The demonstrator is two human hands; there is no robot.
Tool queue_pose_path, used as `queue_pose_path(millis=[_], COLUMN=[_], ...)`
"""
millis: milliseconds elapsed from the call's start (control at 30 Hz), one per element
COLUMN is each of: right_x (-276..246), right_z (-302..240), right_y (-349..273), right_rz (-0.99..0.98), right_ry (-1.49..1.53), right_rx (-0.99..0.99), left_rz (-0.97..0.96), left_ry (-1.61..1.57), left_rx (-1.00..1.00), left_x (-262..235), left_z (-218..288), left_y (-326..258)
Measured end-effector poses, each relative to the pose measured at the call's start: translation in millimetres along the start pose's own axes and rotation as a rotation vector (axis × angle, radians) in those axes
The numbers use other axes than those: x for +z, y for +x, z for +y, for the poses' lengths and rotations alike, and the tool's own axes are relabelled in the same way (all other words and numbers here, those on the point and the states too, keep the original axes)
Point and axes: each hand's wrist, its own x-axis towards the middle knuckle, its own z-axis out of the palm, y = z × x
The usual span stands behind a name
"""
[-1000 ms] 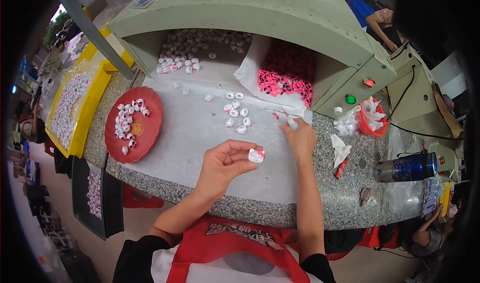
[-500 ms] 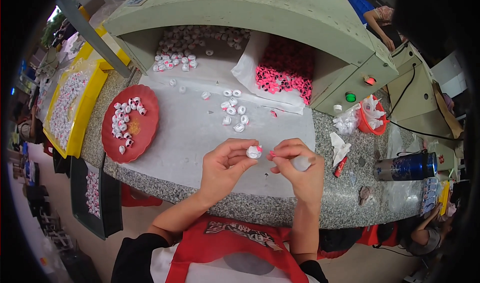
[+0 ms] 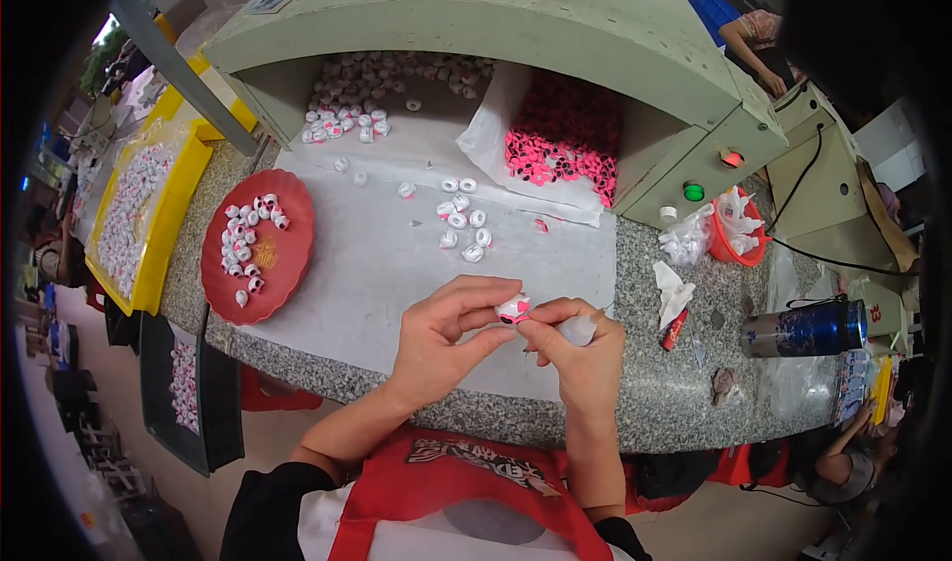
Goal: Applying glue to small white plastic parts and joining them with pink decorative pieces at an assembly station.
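Observation:
Between the thumb and fingers of my left hand is a small rounded white piece with pink on it. A pink-and-black piece lies against its lower side, touched by the fingertips of my right hand. That hand also keeps a small translucent white bottle tucked behind its index finger. Beyond my hands, several loose white pieces rest on a white paper sheet. To the left, a red scalloped plate holds white pieces with pink and black parts.
A grey-green cabinet stands over the bench, with white pieces and pink-and-black pieces heaped inside. Rightward are an orange basket, crumpled tissue, a red tube and a blue flask. A yellow tray is far left.
My right hand has moved left and brought the pink piece in its fingertips against the white piece. The left hand has turned the white piece slightly.

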Motion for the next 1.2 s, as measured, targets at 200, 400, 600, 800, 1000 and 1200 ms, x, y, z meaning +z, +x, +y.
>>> queue_pose_path(millis=[200, 400, 600, 800, 1000, 1200], right_x=[8.4, 3.7, 0.5, -1.4, -3.6, -5.4], right_z=[2.9, 5.4, 3.7, 4.9, 6.2, 8.5], right_y=[-6.1, -4.7, -5.0, -3.7, -2.3, 1.5], right_rz=[0.052, 0.017, 0.008, -0.008, -0.018, 0.023], right_ry=[-0.07, -0.131, -0.146, -0.143, -0.164, -0.221], right_rx=[-0.191, -0.376, -0.365, -0.37, -0.375, -0.457], left_rz=[-0.105, -0.05, -0.055, -0.065, -0.064, -0.007], left_ry=[-0.085, -0.031, 0.138, 0.164, 0.108, -0.304], left_rx=[0.012, 0.046, 0.107, 0.116, 0.075, -0.344], left_x=[-8.0, 2.8, 5.0, 4.1, 4.1, -6.4], left_z=[-2.8, -0.5, 1.4, 0.8, 1.2, -3.3], left_y=[2.4, -0.6, 0.3, 0.3, 0.0, 2.4])
